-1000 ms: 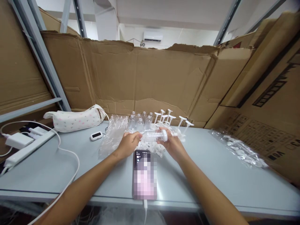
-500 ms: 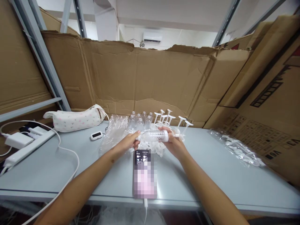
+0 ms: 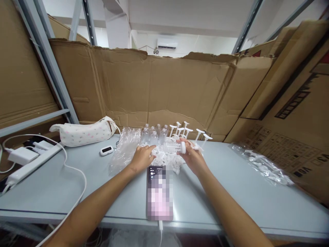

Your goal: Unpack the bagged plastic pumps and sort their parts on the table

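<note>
My right hand [image 3: 190,153] is closed around the white-collared end of a clear ribbed plastic tube [image 3: 171,147], which lies sideways above a pile of small white plastic pieces [image 3: 167,160]. At the left edge of that pile is my left hand [image 3: 143,157], thumb and forefinger apart and nothing visible between them. Behind the hands stand several clear plastic bottles [image 3: 154,137]. Several white T-topped plungers [image 3: 188,132] stand upright beside them, to the right. My right fingers hide part of the tube's collar end.
A phone [image 3: 159,199] with a cable lies in front of the pile. Crumpled clear plastic [image 3: 125,147], a small white device [image 3: 106,150] and a patterned pouch [image 3: 86,132] are on the left. Bagged white parts [image 3: 264,166] lie right. Cardboard [image 3: 164,89] walls the back.
My left hand has come off the tube's left end and moved slightly left and down to the white pieces. The tube stays in my right hand.
</note>
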`<act>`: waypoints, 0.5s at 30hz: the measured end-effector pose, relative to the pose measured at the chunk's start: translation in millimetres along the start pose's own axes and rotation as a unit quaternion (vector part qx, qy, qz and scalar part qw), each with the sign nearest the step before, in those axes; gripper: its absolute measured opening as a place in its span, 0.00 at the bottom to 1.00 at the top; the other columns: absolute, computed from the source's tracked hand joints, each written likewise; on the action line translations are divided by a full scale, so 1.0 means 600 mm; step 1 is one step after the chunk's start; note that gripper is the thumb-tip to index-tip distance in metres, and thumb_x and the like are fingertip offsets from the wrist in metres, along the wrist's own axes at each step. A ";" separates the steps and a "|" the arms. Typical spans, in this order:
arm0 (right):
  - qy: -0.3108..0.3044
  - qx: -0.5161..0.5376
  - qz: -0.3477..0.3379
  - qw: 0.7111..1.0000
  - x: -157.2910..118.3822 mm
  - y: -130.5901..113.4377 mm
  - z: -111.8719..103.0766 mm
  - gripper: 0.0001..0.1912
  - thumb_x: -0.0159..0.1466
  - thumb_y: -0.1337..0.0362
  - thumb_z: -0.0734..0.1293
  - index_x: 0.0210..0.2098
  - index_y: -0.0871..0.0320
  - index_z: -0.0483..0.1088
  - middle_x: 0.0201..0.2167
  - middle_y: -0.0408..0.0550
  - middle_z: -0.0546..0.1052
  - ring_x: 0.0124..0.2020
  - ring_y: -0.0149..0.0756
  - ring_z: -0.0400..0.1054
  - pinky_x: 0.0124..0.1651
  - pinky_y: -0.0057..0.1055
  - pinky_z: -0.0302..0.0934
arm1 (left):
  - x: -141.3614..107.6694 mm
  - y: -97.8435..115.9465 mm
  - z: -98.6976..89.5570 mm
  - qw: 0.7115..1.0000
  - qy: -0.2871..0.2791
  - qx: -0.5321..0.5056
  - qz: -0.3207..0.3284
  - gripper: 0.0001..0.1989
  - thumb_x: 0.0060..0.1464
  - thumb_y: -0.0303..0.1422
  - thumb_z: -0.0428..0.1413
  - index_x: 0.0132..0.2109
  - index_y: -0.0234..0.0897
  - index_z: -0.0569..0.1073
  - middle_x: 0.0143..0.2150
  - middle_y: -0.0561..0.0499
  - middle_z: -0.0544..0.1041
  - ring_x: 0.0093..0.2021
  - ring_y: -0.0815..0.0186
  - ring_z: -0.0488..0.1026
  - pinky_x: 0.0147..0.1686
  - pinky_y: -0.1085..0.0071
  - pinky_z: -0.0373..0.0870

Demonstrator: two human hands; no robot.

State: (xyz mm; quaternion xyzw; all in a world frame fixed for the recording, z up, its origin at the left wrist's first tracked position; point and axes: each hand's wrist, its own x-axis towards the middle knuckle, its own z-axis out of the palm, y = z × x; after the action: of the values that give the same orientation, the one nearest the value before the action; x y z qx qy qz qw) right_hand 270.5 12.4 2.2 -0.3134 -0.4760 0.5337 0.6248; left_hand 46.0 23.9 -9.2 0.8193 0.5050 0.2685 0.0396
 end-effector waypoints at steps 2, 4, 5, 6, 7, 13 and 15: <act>-0.001 -0.002 -0.002 1.000 0.000 0.000 0.000 0.16 0.56 0.51 0.69 0.42 0.50 0.74 0.45 0.46 0.75 0.43 0.39 0.67 0.37 0.32 0.66 | -0.002 0.000 -0.002 1.000 0.006 -0.008 0.009 0.20 0.56 0.31 0.52 0.56 0.39 0.67 0.43 0.46 0.77 0.43 0.59 0.72 0.49 0.59 0.60; 0.003 -0.004 -0.007 1.000 0.001 0.000 -0.002 0.17 0.56 0.51 0.69 0.42 0.51 0.74 0.45 0.47 0.75 0.43 0.39 0.67 0.36 0.32 0.66 | -0.006 0.001 -0.008 1.000 0.014 -0.016 0.021 0.18 0.57 0.32 0.51 0.55 0.40 0.67 0.47 0.47 0.76 0.46 0.60 0.71 0.50 0.59 0.59; 0.005 -0.004 -0.008 1.000 0.002 -0.001 -0.003 0.17 0.56 0.51 0.69 0.42 0.51 0.73 0.45 0.47 0.75 0.43 0.39 0.67 0.36 0.32 0.66 | -0.009 0.002 -0.012 0.999 0.020 -0.019 0.026 0.16 0.58 0.32 0.50 0.54 0.40 0.68 0.47 0.47 0.76 0.47 0.59 0.71 0.51 0.59 0.59; 0.006 -0.003 -0.006 1.000 0.002 -0.001 -0.003 0.17 0.56 0.51 0.69 0.42 0.52 0.73 0.45 0.47 0.75 0.43 0.39 0.67 0.36 0.32 0.66 | -0.013 0.003 -0.016 0.999 0.028 -0.023 0.031 0.16 0.58 0.33 0.50 0.53 0.41 0.68 0.48 0.47 0.75 0.48 0.59 0.70 0.51 0.58 0.59; 0.003 0.000 -0.002 1.000 0.001 -0.001 -0.003 0.17 0.56 0.51 0.70 0.42 0.52 0.73 0.45 0.47 0.75 0.43 0.39 0.67 0.36 0.32 0.67 | -0.017 0.005 -0.020 0.998 0.038 -0.027 0.036 0.16 0.58 0.33 0.50 0.54 0.41 0.67 0.49 0.47 0.75 0.48 0.59 0.70 0.52 0.58 0.58; -0.065 0.021 0.050 0.996 -0.012 0.004 0.016 0.16 0.55 0.52 0.70 0.39 0.53 0.72 0.40 0.47 0.76 0.40 0.38 0.69 0.36 0.33 0.68 | -0.044 0.020 -0.035 0.989 0.063 -0.063 0.117 0.27 0.55 0.41 0.55 0.60 0.43 0.58 0.55 0.47 0.70 0.52 0.57 0.68 0.51 0.60 0.61; -0.087 0.030 0.073 0.993 -0.020 0.009 0.026 0.15 0.56 0.51 0.70 0.38 0.54 0.71 0.37 0.47 0.76 0.38 0.37 0.70 0.36 0.33 0.68 | -0.049 0.026 -0.036 0.986 0.071 -0.070 0.133 0.24 0.56 0.41 0.55 0.57 0.41 0.60 0.53 0.46 0.71 0.50 0.57 0.69 0.48 0.61 0.63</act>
State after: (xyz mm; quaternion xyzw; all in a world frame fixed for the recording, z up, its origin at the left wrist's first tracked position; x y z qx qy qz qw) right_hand 254.2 0.3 -0.3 -0.2808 -0.4877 0.6175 0.5496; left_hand 38.1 -13.2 2.4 0.8531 0.3734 0.3635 0.0247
